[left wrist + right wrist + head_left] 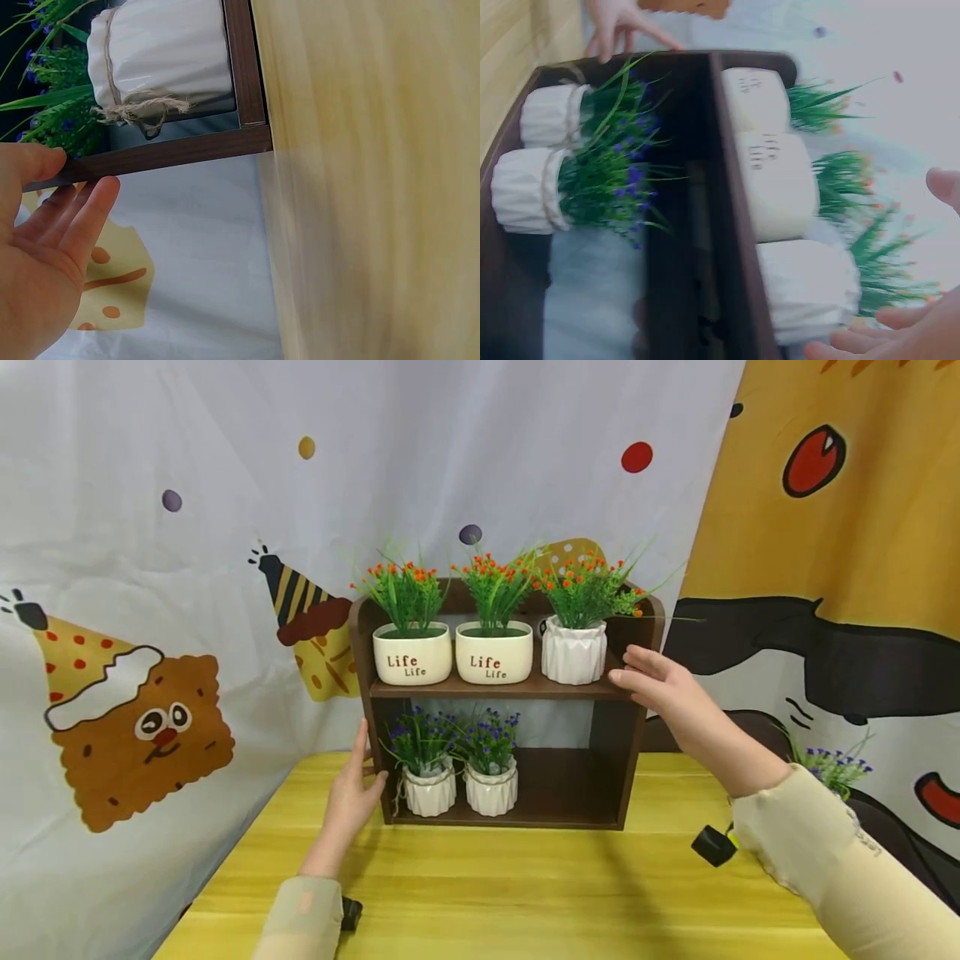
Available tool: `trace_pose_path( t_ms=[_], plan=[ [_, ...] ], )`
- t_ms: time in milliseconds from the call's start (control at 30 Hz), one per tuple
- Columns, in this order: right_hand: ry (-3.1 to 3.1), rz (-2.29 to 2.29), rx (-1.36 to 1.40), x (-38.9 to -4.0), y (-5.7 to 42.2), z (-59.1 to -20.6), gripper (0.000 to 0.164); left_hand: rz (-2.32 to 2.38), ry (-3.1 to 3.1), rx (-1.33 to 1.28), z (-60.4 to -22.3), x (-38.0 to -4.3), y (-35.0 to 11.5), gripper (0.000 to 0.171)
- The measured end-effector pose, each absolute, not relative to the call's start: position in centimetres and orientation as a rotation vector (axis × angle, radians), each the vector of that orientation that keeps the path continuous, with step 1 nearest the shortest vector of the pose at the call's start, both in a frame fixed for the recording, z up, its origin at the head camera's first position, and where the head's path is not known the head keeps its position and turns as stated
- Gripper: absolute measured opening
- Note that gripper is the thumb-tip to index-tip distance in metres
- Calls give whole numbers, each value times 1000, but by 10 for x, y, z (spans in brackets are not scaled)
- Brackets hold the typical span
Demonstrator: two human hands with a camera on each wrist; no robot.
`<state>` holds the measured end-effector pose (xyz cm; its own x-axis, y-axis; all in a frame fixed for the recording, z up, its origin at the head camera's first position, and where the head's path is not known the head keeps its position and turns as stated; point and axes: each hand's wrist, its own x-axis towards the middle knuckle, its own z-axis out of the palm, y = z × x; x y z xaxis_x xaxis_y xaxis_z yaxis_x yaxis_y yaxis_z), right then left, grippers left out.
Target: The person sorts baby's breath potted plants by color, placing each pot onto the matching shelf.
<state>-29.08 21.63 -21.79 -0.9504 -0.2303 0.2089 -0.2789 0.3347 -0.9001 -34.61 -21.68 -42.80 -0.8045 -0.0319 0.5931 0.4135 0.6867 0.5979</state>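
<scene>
A dark brown two-tier shelf (517, 691) stands on the table. My left hand (352, 793) holds its left side panel, thumb at the front edge and fingers along the outside, as the left wrist view shows. My right hand (663, 689) is beside the upper right side, fingers extended and holding nothing, near a white ribbed pot (573, 652) of orange flowers. Two cream "Life" pots, the left (412, 656) and the middle one (495, 653), share that upper tier. Below, a left white pot (430, 792) and a second white pot (492, 789) carry purple flowers and twine.
The yellow wood-grain table (480, 893) extends in front of the shelf. A cartoon-printed cloth (420, 452) hangs behind. At the right, purple flowers (832, 768) show partly behind my right sleeve (810, 835).
</scene>
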Motion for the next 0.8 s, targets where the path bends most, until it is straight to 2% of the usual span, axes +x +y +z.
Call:
trace_pose_path(
  t_ms=[267,533,800],
  plan=[
    [-2463,1503,540,-258,277,-215,66,-1015,-2324,-277,-421,-345,-219,99],
    [-2227,1258,300,-238,326,-227,58,-1068,-2370,-211,-422,-340,-224,101],
    [-1863,1440,95,-226,362,-253,51,-1033,-2360,-234,-423,-338,-224,100]
  ],
)
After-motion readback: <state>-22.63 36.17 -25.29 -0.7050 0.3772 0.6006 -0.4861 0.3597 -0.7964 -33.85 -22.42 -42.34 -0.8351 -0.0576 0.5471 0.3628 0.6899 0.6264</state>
